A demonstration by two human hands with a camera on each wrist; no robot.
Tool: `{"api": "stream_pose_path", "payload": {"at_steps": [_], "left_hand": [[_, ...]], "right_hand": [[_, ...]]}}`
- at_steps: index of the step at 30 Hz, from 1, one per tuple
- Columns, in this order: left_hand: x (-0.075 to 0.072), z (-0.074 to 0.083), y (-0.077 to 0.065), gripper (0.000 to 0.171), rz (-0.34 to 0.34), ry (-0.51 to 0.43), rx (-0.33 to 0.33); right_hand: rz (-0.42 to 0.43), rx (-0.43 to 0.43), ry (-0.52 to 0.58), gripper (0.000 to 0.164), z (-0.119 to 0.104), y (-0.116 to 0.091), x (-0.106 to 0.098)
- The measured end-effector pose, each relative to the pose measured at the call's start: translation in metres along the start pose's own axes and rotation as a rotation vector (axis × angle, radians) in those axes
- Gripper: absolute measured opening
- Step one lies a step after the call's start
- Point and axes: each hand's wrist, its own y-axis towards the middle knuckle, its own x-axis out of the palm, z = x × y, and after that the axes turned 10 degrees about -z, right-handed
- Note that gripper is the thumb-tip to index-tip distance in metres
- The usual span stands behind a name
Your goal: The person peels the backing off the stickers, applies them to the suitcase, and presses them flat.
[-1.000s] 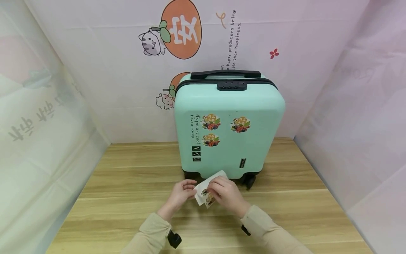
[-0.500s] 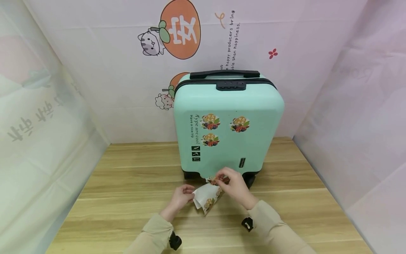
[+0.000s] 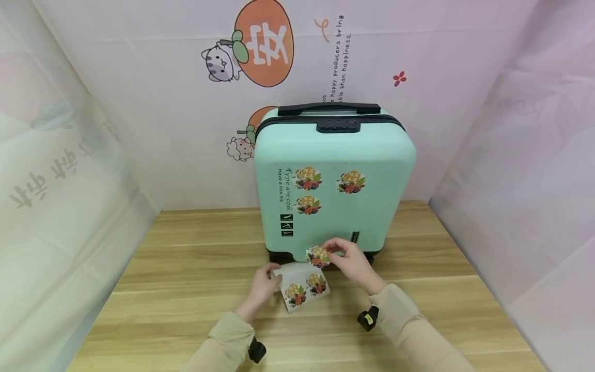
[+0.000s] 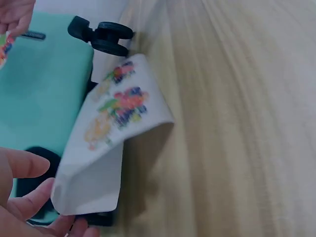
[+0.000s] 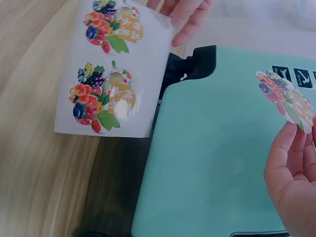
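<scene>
A round fruit sticker, peeled from its backing, is pinched at its right edge between thumb and fingers of my right hand, in front of the suitcase's lower part. My left hand pinches the left corner of a white sticker sheet, which bends in the left wrist view and bears two more fruit stickers. Behind both hands stands a mint-green suitcase, upright. Three matching stickers lie flat on its front, two at the left and one at the right.
The suitcase stands on a wooden table against a printed cloth backdrop. Its black wheels show at the bottom. Black lettering and small icons run down its left side, and a black handle tops it.
My right hand has peeled a sticker off the sheet and moved it up and right toward the suitcase. The sheet has turned, so its two remaining stickers face up.
</scene>
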Motion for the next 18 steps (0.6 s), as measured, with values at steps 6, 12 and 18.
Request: {"api": "stream_pose_path", "payload": {"at_steps": [6, 12, 18], "left_hand": [[-0.002, 0.017, -0.003, 0.028, 0.049, 0.119, 0.111], [-0.001, 0.05, -0.01, 0.023, -0.029, -0.057, 0.222], [-0.001, 0.083, -0.014, 0.029, -0.11, -0.13, 0.28]], "right_hand": [[-0.032, 0.012, 0.018, 0.017, -0.002, -0.001, -0.001], [-0.07, 0.008, 0.027, 0.018, -0.005, -0.004, -0.001], [-0.122, -0.031, 0.022, 0.019, -0.015, -0.006, -0.002]]}}
